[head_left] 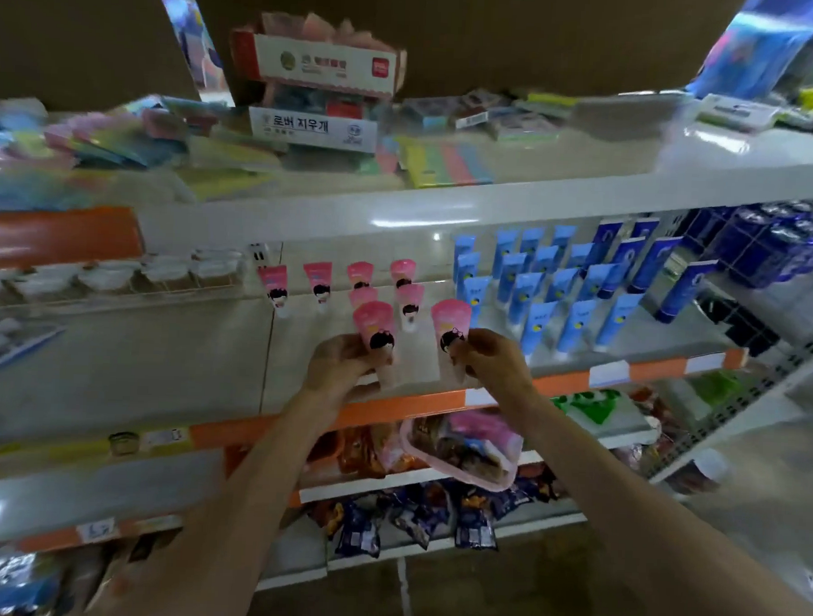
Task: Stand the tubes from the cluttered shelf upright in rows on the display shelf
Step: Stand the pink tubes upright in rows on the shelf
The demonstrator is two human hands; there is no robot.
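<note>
Two pink tubes are held up over the front of the display shelf [114, 341]. The left hand [341, 365] grips one pink tube [376, 336] near its cap end. The right hand [495, 358] grips the other pink tube [450, 328]. Behind them, more pink tubes [319, 283] stand in rows. Just to the right stand light blue tubes [545, 290]. Dark blue boxes [685, 287] stand farther right.

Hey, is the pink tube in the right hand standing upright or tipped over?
Upright: the pink tube stands cap down, crimped end up, gripped low by the right hand at the display shelf front.
</note>
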